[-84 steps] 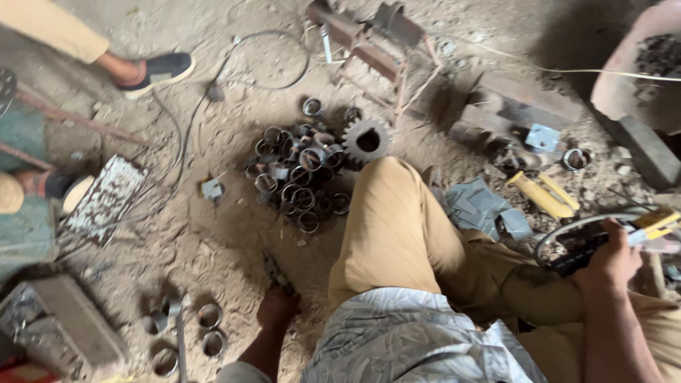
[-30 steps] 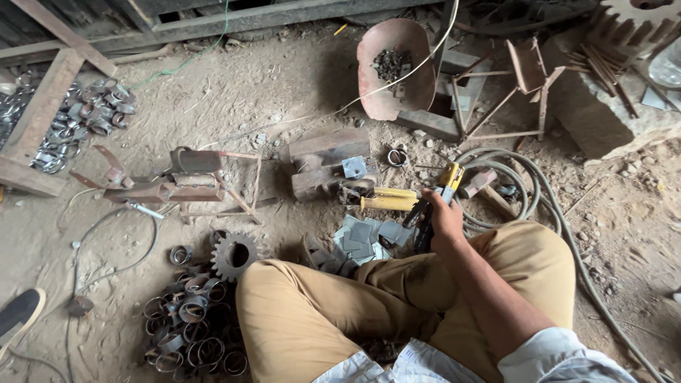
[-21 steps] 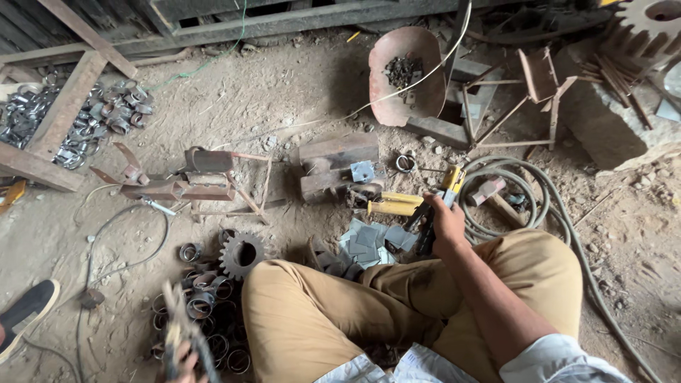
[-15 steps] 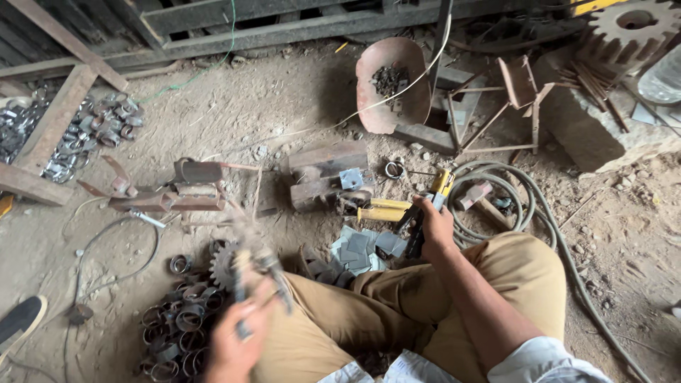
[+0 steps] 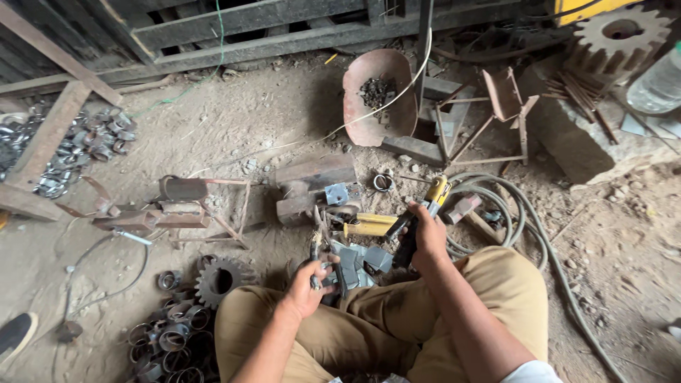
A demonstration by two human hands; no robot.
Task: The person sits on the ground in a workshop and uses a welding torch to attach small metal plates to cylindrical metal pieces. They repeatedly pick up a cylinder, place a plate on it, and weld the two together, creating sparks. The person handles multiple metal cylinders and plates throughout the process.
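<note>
I sit on a dirt floor with my knees in tan trousers. My left hand (image 5: 306, 285) grips dark pliers (image 5: 316, 254), their jaws pointing up over a heap of small grey square metal plates (image 5: 356, 258). My right hand (image 5: 428, 238) is closed on a black-and-yellow welding holder (image 5: 420, 220), just right of the plates. A yellow-handled tool (image 5: 372, 227) lies on the ground between the two hands, beyond the plates.
A gear wheel (image 5: 218, 279) and a pile of metal rings (image 5: 169, 342) lie at my left knee. Ahead are a rusty pan (image 5: 369, 120), metal blocks (image 5: 312, 186), a welded frame (image 5: 186, 207) and a coiled hose (image 5: 500, 200). Someone's shoe (image 5: 15, 333) shows at the lower left.
My left hand came up from the lower left with the pliers and moved over to the plates. My right hand stayed on the welding holder.
</note>
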